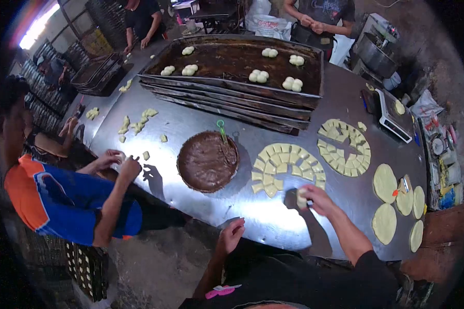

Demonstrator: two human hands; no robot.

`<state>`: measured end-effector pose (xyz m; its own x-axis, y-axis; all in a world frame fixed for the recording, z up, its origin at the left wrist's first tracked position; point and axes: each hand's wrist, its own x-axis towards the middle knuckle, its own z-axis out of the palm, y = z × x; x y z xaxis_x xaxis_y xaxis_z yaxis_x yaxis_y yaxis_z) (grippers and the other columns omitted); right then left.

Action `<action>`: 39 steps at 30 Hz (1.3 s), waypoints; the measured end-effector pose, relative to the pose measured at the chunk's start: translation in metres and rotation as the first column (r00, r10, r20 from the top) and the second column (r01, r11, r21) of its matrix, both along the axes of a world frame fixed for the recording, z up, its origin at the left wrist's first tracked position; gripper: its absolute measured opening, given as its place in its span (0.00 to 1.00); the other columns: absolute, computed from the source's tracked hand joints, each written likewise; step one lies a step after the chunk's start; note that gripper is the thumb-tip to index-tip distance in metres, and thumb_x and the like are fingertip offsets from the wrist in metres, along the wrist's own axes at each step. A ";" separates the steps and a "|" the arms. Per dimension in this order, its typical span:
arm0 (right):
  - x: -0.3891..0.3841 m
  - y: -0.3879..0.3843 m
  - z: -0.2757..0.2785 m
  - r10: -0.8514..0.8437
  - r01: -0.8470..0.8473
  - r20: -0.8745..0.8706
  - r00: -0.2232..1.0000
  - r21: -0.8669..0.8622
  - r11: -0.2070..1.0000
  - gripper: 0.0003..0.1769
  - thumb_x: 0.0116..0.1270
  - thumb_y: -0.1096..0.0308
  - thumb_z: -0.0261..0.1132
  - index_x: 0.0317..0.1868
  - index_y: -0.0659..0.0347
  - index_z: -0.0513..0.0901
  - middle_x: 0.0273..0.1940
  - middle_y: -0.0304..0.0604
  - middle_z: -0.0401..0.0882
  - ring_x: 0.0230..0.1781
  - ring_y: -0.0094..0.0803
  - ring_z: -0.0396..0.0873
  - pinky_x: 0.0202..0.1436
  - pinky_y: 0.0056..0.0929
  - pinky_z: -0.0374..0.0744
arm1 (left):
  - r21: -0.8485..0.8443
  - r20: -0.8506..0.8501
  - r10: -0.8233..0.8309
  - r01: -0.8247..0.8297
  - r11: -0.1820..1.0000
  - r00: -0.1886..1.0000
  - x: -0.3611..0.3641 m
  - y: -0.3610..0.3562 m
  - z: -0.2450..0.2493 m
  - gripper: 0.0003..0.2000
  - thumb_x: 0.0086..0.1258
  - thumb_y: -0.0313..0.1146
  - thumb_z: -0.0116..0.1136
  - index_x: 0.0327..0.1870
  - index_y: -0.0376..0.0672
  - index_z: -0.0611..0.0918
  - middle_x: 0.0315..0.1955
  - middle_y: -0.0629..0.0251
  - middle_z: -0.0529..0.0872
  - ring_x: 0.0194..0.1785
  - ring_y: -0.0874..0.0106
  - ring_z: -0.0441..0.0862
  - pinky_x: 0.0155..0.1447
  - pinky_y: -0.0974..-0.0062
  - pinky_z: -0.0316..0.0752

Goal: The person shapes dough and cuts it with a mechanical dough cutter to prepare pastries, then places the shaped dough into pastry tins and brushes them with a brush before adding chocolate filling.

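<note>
My right hand is closed around pale dough pieces above the steel table, just below a round of cut dough with a gap in its lower part. My left hand is near the table's front edge, fingers loosely bent and apart, with nothing visible in it. A second cut dough round lies farther right, with a gap in its middle. Left of the cut dough stands a bowl of brown filling, a green-handled utensil standing in it.
Stacked baking trays at the back carry several dough clusters. Uncut dough discs and a scraper lie right, near a scale. At left, a co-worker in a blue and orange shirt handles dough; other people stand around the table.
</note>
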<state>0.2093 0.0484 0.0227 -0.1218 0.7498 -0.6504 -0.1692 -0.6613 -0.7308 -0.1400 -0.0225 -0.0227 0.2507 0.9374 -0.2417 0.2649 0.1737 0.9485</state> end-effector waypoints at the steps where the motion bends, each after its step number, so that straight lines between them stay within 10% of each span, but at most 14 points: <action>1: -0.021 0.034 0.021 0.033 -0.027 -0.072 0.997 0.087 0.996 0.23 0.62 0.69 0.64 0.58 0.61 0.73 0.47 0.41 0.76 0.46 0.30 0.77 0.45 0.32 0.80 | 0.000 0.022 0.037 -0.037 0.999 0.999 -0.011 0.006 -0.001 0.17 0.71 0.27 0.56 0.59 0.33 0.75 0.52 0.58 0.82 0.55 0.73 0.79 0.60 0.76 0.72; 7: -0.134 0.278 0.168 0.070 -0.246 0.268 0.961 0.709 0.661 0.17 0.63 0.69 0.63 0.53 0.61 0.77 0.36 0.35 0.78 0.32 0.21 0.74 0.31 0.23 0.75 | 0.006 0.047 0.168 -0.168 0.986 0.985 -0.077 0.025 0.001 0.16 0.70 0.28 0.57 0.57 0.32 0.76 0.50 0.56 0.83 0.52 0.72 0.80 0.57 0.76 0.73; 11: -0.184 0.404 0.181 0.075 -0.465 0.609 0.790 0.515 0.720 0.10 0.54 0.68 0.63 0.37 0.61 0.81 0.28 0.42 0.81 0.26 0.27 0.78 0.27 0.29 0.75 | -0.086 0.055 0.298 -0.293 0.952 0.953 -0.115 0.020 0.006 0.17 0.69 0.29 0.57 0.57 0.32 0.77 0.49 0.56 0.83 0.52 0.71 0.80 0.57 0.76 0.73; 17: -0.231 0.506 0.128 0.037 -0.616 0.993 0.113 0.041 0.786 0.21 0.59 0.50 0.63 0.43 0.58 0.85 0.39 0.49 0.85 0.39 0.45 0.83 0.41 0.41 0.81 | -0.078 0.076 0.376 -0.370 0.926 0.924 -0.153 0.008 0.014 0.17 0.70 0.25 0.54 0.59 0.33 0.76 0.52 0.54 0.81 0.57 0.69 0.78 0.61 0.73 0.71; 20: -0.233 0.503 0.126 -0.060 -0.620 0.957 0.285 0.232 0.750 0.28 0.63 0.44 0.59 0.52 0.57 0.82 0.45 0.53 0.84 0.44 0.49 0.83 0.48 0.46 0.79 | -0.121 0.106 0.407 -0.395 0.911 0.907 -0.158 0.011 0.021 0.15 0.70 0.24 0.53 0.57 0.33 0.77 0.52 0.55 0.82 0.57 0.69 0.78 0.62 0.71 0.71; 23: -0.235 0.432 0.153 -0.263 -0.689 0.940 0.217 0.338 0.641 0.35 0.64 0.42 0.55 0.65 0.57 0.71 0.52 0.54 0.80 0.53 0.49 0.79 0.59 0.49 0.75 | -0.143 0.198 0.349 -0.325 0.935 0.916 -0.159 0.024 0.023 0.15 0.71 0.26 0.54 0.56 0.31 0.77 0.52 0.56 0.81 0.57 0.69 0.77 0.62 0.73 0.69; 26: -0.221 0.317 0.153 -0.423 -0.554 0.706 0.568 0.708 0.438 0.23 0.61 0.51 0.59 0.50 0.58 0.82 0.47 0.52 0.82 0.48 0.48 0.80 0.53 0.42 0.78 | -0.133 0.081 0.204 -0.192 0.972 0.976 -0.139 0.048 0.033 0.11 0.71 0.27 0.54 0.51 0.32 0.80 0.45 0.61 0.83 0.51 0.73 0.77 0.59 0.74 0.69; 29: -0.184 0.175 0.121 -0.525 -0.450 0.525 0.670 0.850 0.275 0.16 0.61 0.61 0.63 0.47 0.59 0.82 0.42 0.50 0.82 0.44 0.46 0.80 0.48 0.39 0.78 | -0.346 0.014 -0.055 0.057 0.937 0.998 -0.111 0.067 0.048 0.11 0.69 0.33 0.58 0.38 0.32 0.84 0.35 0.66 0.85 0.37 0.79 0.77 0.46 0.80 0.71; 32: -0.147 0.009 0.079 -0.296 -0.345 0.716 0.632 0.602 0.720 0.16 0.67 0.61 0.59 0.52 0.58 0.80 0.45 0.50 0.81 0.46 0.45 0.80 0.50 0.39 0.78 | -0.388 -0.111 -0.337 0.271 0.881 0.935 -0.054 0.072 0.058 0.13 0.69 0.35 0.58 0.33 0.34 0.86 0.33 0.63 0.87 0.35 0.80 0.77 0.42 0.79 0.72; 34: -0.129 -0.100 0.031 -0.183 -0.248 0.778 0.601 0.400 0.882 0.16 0.67 0.61 0.57 0.49 0.61 0.80 0.42 0.55 0.81 0.44 0.48 0.80 0.47 0.46 0.78 | -0.031 -0.023 -0.678 0.677 0.735 0.735 -0.026 0.070 0.032 0.13 0.70 0.36 0.56 0.36 0.34 0.86 0.35 0.60 0.88 0.36 0.78 0.79 0.44 0.78 0.73; 35: -0.118 -0.153 0.017 0.006 -0.272 0.833 0.553 0.174 0.946 0.15 0.66 0.63 0.57 0.48 0.63 0.80 0.42 0.57 0.80 0.43 0.48 0.80 0.47 0.47 0.78 | -0.181 -0.097 -0.696 0.675 0.715 0.711 -0.005 0.065 0.034 0.11 0.69 0.32 0.55 0.34 0.33 0.86 0.37 0.59 0.88 0.39 0.76 0.80 0.46 0.77 0.73; 39: -0.111 -0.356 -0.015 -0.132 0.021 0.911 0.392 0.135 0.991 0.13 0.65 0.63 0.59 0.42 0.64 0.80 0.38 0.53 0.81 0.42 0.52 0.80 0.46 0.47 0.79 | -0.238 0.052 -0.783 0.769 0.593 0.620 0.103 0.018 0.056 0.09 0.70 0.28 0.55 0.45 0.34 0.82 0.39 0.61 0.86 0.43 0.73 0.81 0.51 0.77 0.74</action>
